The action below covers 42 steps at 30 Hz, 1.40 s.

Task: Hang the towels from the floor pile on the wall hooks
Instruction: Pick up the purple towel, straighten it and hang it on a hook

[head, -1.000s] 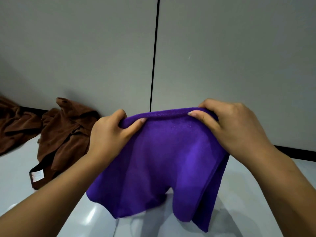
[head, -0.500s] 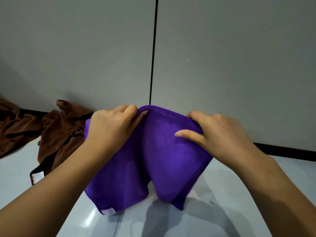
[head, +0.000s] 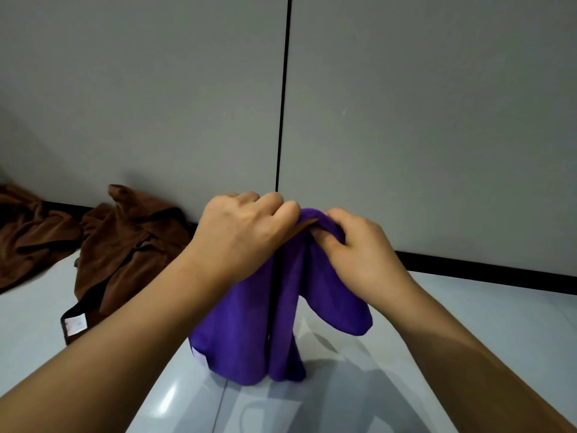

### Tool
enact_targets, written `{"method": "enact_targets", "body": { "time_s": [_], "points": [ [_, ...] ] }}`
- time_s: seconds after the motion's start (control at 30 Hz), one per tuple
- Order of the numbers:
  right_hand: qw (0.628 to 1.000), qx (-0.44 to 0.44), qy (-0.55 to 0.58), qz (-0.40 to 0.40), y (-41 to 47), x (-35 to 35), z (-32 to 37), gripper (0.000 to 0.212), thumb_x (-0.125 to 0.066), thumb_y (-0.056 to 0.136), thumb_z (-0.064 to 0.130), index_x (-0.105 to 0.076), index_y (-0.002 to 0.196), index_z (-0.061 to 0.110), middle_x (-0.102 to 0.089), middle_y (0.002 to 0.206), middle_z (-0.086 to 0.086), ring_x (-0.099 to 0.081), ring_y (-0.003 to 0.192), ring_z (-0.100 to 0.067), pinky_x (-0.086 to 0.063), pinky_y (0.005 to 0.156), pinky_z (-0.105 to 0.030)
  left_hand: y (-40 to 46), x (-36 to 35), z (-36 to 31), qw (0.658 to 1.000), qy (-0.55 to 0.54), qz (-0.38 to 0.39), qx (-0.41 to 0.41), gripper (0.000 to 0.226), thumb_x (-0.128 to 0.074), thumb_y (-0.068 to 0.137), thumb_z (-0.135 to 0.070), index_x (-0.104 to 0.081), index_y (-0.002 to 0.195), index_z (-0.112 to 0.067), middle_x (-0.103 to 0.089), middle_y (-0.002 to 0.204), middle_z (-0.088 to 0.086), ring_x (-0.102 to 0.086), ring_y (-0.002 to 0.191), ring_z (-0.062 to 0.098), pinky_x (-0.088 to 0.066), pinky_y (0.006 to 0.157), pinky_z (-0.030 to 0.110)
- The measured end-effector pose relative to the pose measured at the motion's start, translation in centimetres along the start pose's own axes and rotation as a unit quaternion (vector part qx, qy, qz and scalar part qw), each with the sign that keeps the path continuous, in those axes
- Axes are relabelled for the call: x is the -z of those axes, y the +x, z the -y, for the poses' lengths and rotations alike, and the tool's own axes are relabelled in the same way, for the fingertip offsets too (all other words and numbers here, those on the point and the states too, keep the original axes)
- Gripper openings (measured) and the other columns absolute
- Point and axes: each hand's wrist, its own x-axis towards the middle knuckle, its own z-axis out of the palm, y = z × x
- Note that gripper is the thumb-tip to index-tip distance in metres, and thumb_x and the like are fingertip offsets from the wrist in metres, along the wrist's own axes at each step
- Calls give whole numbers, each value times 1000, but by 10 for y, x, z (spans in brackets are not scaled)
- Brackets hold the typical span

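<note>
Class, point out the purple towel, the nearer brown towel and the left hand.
purple towel [head: 243, 335], head view, hanging front fold.
nearer brown towel [head: 125, 245], head view, crumpled middle.
left hand [head: 240, 235], head view, back of hand.

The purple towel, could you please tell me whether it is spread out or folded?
Folded: both hands pinch the purple towel together at its top, so two halves hang side by side.

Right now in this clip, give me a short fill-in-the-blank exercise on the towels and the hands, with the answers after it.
1. Both hands grip the top of a towel whose colour is ____.
2. The left hand and the right hand hold the towel with its top edge ____ together.
3. The towels lying on the floor by the wall are ____ in colour.
4. The number of wall hooks in view is ____.

Missing words: purple; bunched; brown; zero
</note>
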Motion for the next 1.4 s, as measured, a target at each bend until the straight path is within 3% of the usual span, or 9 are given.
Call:
{"method": "enact_targets", "body": {
  "time_s": [0.1, 0.2, 0.33, 0.47, 0.77, 0.93, 1.07, 1.23, 1.4],
  "points": [
    [992, -83, 97, -20, 1, -8, 3, 22, -43, 97, 19, -54, 78, 17, -54, 69, 6, -50, 62, -3, -37, 50, -14, -1, -1, 0, 1000, 10, 8, 20, 43, -46, 94, -35, -49, 57, -13, -44, 49, 5, -43, 36, 23, -20, 41, 21],
    [991, -104, 76, -43, 2, -20, 7, 19, -36, 99, 20, -50, 89, 11, -53, 78, 2, -52, 75, -19, -39, 61, -29, -2, -3, -4, 998, 3, 28, 51, 43, -48, 93, -37, -44, 56, -14, -42, 47, 4, -42, 34, 23, -15, 43, 20],
    [990, -15, -117, -71, -4, -26, 4, 22, -29, 101, 35, -36, 90, 18, -43, 73, 8, -46, 68, -15, -32, 56, -27, -5, -6, -8, 994, -26, 43, 97, 41, -50, 90, -38, -39, 57, -15, -44, 45, 4, -41, 32, 24, -15, 43, 19],
    [939, 90, -311, -112, -2, -25, -14, 39, -33, 95, 47, -44, 76, 15, -52, 58, 0, -53, 47, -24, -24, 44, -24, -15, -10, -8, 991, -49, 72, 103, 42, -49, 87, -42, -40, 57, -15, -46, 45, 4, -43, 32, 25, -16, 43, 18],
    [900, 152, -389, -127, 23, -51, -69, 43, -36, 85, 45, -54, 64, 12, -54, 46, -3, -52, 32, -26, -20, 40, -19, -47, -55, -19, 971, -105, 166, 138, 45, -42, 87, -45, -53, 60, -11, -54, 47, 6, -52, 37, 29, -26, 41, 20],
    [885, 149, -440, -29, 45, -35, -72, 45, -35, 94, 48, -58, 87, 9, -65, 71, -8, -66, 60, -30, -32, 46, -29, -37, -79, -18, 959, -124, 232, 106, 46, -38, 89, -43, -53, 60, -11, -57, 49, 8, -53, 36, 29, -23, 42, 19],
    [886, 135, -442, -34, 60, 0, -63, 45, -39, 84, 48, -54, 59, 14, -52, 41, -1, -49, 29, -22, -27, 37, -16, 1, -72, -5, 943, -132, 289, 96, 49, -36, 87, -47, -53, 60, -11, -57, 48, 8, -53, 34, 28, -26, 40, 18],
    [870, 157, -461, -79, 98, 96, -10, 47, -35, 83, 48, -52, 56, 14, -48, 39, 0, -44, 26, -21, -16, 43, -17, 109, -40, 38, 942, -140, 290, 94, 51, -35, 85, -52, -47, 55, -12, -52, 44, 5, -49, 30, 28, -7, 49, 12],
    [866, 185, -460, -67, 132, 231, 87, 49, -53, 84, 52, -51, 59, 11, -46, 41, -2, -41, 26, -21, -20, 40, -17, 246, 25, 87, 945, -156, 275, 82, 68, -14, 95, -56, -49, 56, -13, -50, 46, 4, -49, 32, 27, -17, 42, 17]
  ]
}}
